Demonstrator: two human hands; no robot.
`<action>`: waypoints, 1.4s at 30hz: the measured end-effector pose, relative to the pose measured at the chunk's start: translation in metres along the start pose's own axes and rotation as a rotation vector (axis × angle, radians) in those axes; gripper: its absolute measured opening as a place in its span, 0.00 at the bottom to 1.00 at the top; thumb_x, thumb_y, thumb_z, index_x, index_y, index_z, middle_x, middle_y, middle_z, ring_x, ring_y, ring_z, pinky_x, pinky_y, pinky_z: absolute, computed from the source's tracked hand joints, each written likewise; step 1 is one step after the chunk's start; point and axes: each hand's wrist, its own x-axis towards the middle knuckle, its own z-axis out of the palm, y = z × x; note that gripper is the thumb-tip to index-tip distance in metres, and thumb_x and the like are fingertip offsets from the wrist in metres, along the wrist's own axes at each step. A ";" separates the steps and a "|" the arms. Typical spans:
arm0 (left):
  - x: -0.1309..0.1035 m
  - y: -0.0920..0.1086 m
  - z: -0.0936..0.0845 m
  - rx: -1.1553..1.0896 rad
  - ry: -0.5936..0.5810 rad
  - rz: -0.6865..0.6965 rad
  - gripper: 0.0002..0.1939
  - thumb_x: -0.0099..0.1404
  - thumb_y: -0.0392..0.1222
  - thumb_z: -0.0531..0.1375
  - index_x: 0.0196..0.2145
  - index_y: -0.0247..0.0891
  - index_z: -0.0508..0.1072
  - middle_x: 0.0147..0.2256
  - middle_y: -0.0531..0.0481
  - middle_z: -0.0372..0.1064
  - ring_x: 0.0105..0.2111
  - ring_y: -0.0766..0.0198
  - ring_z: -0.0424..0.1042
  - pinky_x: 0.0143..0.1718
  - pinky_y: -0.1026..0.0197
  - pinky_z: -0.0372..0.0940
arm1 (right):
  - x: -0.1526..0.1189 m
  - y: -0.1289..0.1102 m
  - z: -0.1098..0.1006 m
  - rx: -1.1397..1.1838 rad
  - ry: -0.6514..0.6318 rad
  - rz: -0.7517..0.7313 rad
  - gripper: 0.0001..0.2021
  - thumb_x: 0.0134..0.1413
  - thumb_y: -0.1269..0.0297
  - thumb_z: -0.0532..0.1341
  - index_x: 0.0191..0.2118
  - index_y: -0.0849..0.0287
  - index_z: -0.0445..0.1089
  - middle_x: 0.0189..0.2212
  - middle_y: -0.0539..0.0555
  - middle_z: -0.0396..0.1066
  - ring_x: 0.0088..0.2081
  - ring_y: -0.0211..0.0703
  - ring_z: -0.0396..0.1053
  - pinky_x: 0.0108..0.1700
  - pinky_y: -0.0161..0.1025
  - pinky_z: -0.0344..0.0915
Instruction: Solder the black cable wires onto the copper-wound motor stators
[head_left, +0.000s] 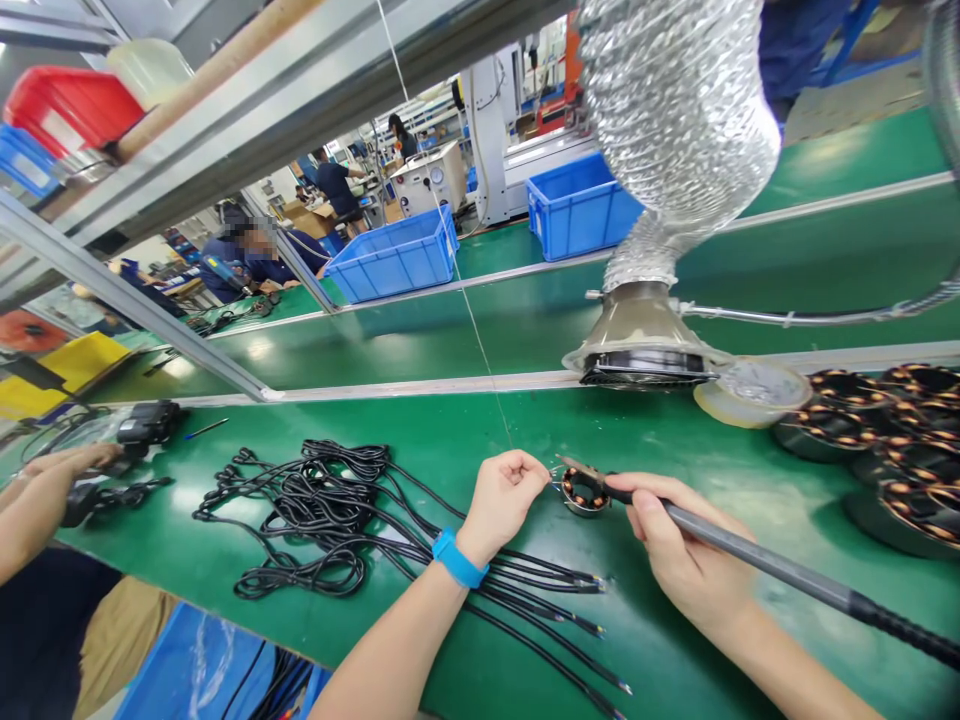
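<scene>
the left hand (501, 500) pinches with curled fingers (529, 468), the right hand (690, 545) grips pen-style, both forearms (401, 635) slanting inward.

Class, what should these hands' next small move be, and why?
Perhaps the right hand should ease the tip of the pen-like tool onto the side of the copper-wound ring nearest the left hand: the tip points there, and the left hand is pinched beside it. Contact is too small to judge.
</scene>
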 end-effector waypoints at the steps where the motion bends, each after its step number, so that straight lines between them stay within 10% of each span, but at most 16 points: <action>1: 0.000 0.000 0.000 -0.006 0.000 -0.007 0.09 0.56 0.42 0.62 0.25 0.33 0.73 0.23 0.51 0.67 0.25 0.69 0.60 0.28 0.66 0.56 | 0.000 -0.001 -0.001 -0.014 -0.002 -0.037 0.10 0.66 0.63 0.55 0.39 0.54 0.75 0.26 0.50 0.73 0.30 0.40 0.74 0.31 0.34 0.70; 14: -0.001 0.004 -0.002 -0.003 0.006 -0.023 0.10 0.56 0.43 0.62 0.25 0.33 0.73 0.22 0.52 0.64 0.22 0.72 0.55 0.24 0.67 0.50 | 0.006 -0.009 -0.001 -0.070 -0.012 -0.248 0.09 0.63 0.70 0.56 0.36 0.54 0.74 0.31 0.48 0.76 0.31 0.39 0.75 0.38 0.36 0.70; 24: -0.001 0.003 -0.002 -0.027 0.009 -0.026 0.10 0.56 0.44 0.62 0.25 0.33 0.73 0.23 0.52 0.65 0.24 0.70 0.58 0.27 0.66 0.53 | -0.008 0.002 0.002 0.159 -0.040 0.148 0.10 0.68 0.61 0.55 0.41 0.55 0.74 0.18 0.45 0.65 0.18 0.34 0.65 0.22 0.31 0.63; 42: -0.002 0.004 -0.002 -0.013 0.003 -0.042 0.10 0.57 0.44 0.61 0.25 0.33 0.72 0.21 0.54 0.60 0.21 0.72 0.53 0.24 0.67 0.50 | -0.006 -0.005 0.007 0.257 0.013 0.260 0.14 0.69 0.57 0.55 0.40 0.60 0.74 0.17 0.46 0.64 0.16 0.32 0.62 0.20 0.29 0.61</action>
